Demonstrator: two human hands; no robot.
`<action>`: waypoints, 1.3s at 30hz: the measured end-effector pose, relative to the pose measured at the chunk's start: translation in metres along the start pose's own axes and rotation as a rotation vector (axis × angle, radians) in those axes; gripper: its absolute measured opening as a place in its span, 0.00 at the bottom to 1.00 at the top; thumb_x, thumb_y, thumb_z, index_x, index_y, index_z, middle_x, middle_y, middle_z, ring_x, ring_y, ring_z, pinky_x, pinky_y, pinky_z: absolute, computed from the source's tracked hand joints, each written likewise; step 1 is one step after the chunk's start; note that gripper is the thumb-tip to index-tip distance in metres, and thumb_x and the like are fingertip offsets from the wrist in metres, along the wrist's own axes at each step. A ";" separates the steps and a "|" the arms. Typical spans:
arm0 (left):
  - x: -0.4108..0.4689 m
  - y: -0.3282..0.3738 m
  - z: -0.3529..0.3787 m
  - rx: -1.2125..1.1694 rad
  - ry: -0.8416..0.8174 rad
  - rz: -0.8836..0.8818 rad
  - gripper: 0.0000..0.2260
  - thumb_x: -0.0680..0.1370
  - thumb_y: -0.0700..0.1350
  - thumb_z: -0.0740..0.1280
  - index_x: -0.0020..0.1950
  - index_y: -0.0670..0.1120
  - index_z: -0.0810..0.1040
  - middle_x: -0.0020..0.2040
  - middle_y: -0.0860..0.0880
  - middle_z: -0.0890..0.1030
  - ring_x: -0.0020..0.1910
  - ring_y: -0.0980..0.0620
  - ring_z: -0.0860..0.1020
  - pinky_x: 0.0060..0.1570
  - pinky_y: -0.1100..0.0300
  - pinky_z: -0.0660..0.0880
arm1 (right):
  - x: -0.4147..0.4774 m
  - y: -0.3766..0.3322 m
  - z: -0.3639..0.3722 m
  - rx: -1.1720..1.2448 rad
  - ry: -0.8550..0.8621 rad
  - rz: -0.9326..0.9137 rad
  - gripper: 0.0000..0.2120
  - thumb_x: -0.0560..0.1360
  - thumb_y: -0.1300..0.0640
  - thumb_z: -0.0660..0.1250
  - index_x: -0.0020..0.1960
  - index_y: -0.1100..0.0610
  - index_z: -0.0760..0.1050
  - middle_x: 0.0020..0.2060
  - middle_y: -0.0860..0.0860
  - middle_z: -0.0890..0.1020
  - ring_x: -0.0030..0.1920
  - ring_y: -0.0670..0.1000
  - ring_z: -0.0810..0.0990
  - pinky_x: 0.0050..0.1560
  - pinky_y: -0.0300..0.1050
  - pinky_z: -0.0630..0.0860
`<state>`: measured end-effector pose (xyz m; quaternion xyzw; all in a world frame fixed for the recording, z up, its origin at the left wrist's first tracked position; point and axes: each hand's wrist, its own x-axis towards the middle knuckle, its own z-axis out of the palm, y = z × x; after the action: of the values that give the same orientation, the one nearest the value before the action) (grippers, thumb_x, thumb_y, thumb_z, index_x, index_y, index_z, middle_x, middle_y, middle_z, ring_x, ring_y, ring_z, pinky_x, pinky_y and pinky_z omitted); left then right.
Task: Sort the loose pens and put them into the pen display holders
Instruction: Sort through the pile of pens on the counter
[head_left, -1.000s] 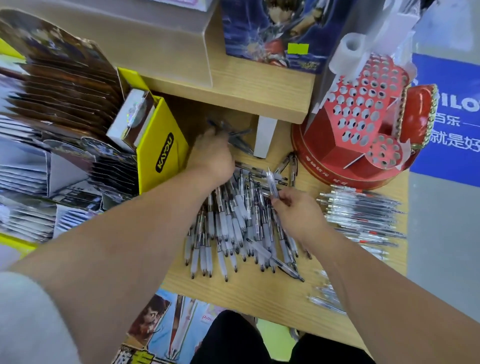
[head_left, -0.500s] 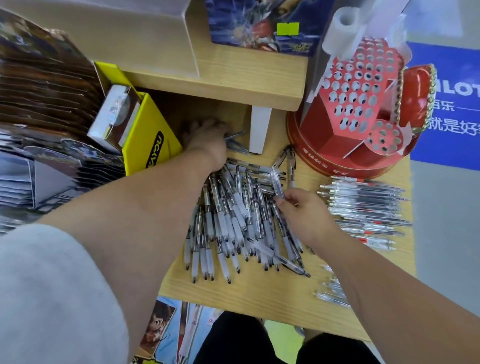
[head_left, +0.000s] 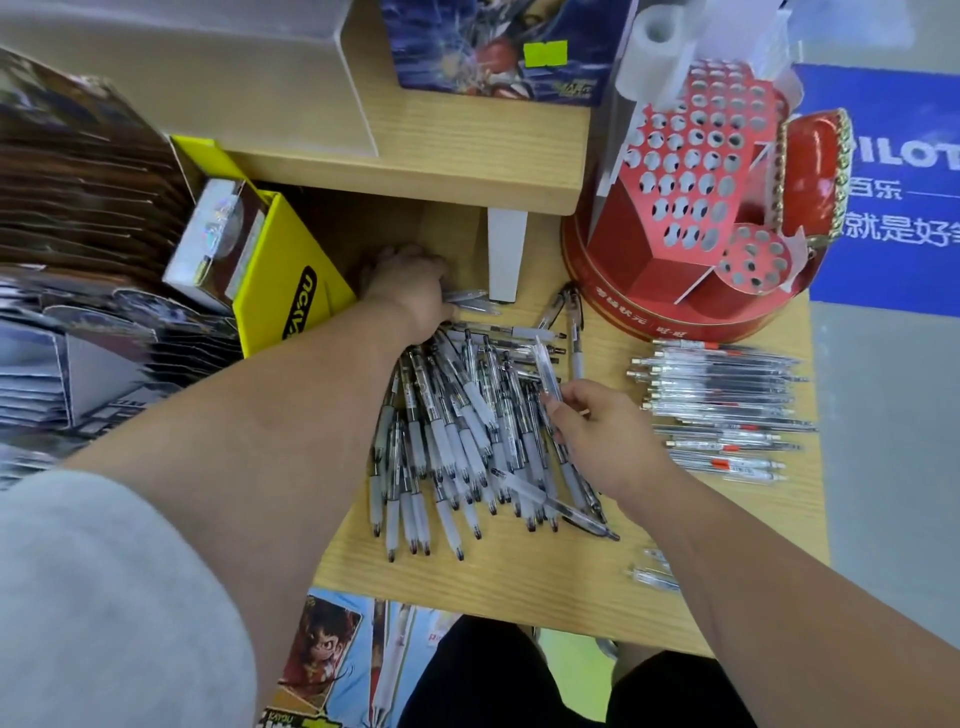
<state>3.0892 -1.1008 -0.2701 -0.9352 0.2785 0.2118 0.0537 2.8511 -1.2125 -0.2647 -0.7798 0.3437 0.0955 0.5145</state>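
Fingers (head_left: 558, 410) of the right hand (head_left: 597, 436) pinch one clear pen (head_left: 545, 369) at its lower end. They hold it up above the loose pile of pens (head_left: 457, 431), probably so that its kind can be checked before it goes to a group. The left hand (head_left: 410, 291) reaches under the wooden shelf (head_left: 415, 156), just beside the yellow box (head_left: 291, 291). Its fingers bend down and are mostly hidden. A few stray pens (head_left: 470, 299) stick out from under it, but I cannot tell if they are gripped or only touched. I think this hand collects the pens that rolled to the back.

On the right side of the desk (head_left: 519, 571) lies a sorted row of pens (head_left: 722, 400), side by side and apart from the pile, so one kind is already separated. The red display holder (head_left: 691, 171) stands behind this row; I see no pen in its holes.

Compared with one second before, the left hand has gone deeper under the shelf and closer to the yellow box. The right hand still pinches the same pen over the pile, almost in the same place. The pile and the sorted row lie as before.
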 end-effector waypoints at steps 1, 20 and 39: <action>0.000 0.000 0.000 0.008 -0.013 0.005 0.21 0.79 0.57 0.69 0.68 0.49 0.75 0.71 0.42 0.70 0.71 0.37 0.64 0.68 0.43 0.66 | 0.000 0.000 0.000 0.003 -0.006 0.000 0.11 0.82 0.48 0.62 0.44 0.51 0.77 0.39 0.60 0.82 0.25 0.45 0.68 0.28 0.39 0.64; -0.010 0.000 -0.014 0.024 -0.056 0.114 0.11 0.82 0.52 0.66 0.54 0.45 0.76 0.51 0.44 0.77 0.47 0.46 0.74 0.47 0.52 0.72 | -0.012 0.009 -0.005 0.135 -0.028 0.050 0.15 0.82 0.50 0.63 0.50 0.62 0.77 0.38 0.62 0.77 0.31 0.50 0.69 0.32 0.42 0.66; -0.080 0.023 -0.058 0.484 0.122 0.389 0.05 0.79 0.39 0.63 0.51 0.49 0.76 0.40 0.50 0.72 0.36 0.50 0.72 0.34 0.54 0.68 | -0.060 0.020 -0.084 0.029 0.016 0.057 0.11 0.83 0.54 0.63 0.44 0.56 0.77 0.32 0.52 0.75 0.33 0.53 0.72 0.37 0.47 0.68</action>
<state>3.0380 -1.0933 -0.1829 -0.8354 0.4974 0.0890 0.2164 2.7767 -1.2639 -0.2112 -0.7629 0.3713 0.0987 0.5200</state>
